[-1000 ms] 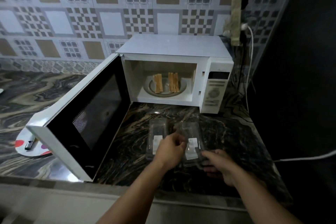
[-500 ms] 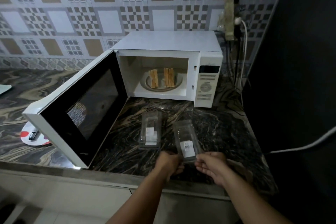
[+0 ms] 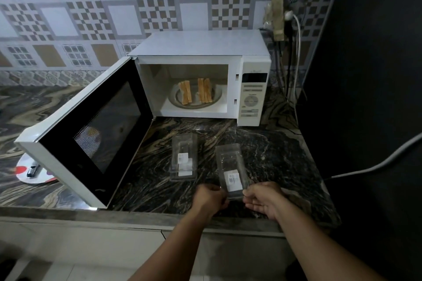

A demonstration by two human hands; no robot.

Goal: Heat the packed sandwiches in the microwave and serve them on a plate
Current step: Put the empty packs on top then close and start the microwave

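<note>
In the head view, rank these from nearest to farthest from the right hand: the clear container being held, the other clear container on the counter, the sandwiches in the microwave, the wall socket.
1. Held clear container: pinched at its near end by the right hand.
2. Other clear container: on the counter, to the left.
3. Sandwiches: inside the open microwave, behind.
4. Wall socket: high on the wall, back right.

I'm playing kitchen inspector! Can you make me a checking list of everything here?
Surface: dark marbled counter.
Job's things: sandwiches on the turntable in the microwave, its door open; no serving plate seen.
Clutter: empty clear pack on the counter; patterned mat with a small dark thing on it.
Grippers: left hand and right hand hold a second clear pack.
Cables: white cable by the wall; grey one at right.
Surroundings: tiled wall.
</note>
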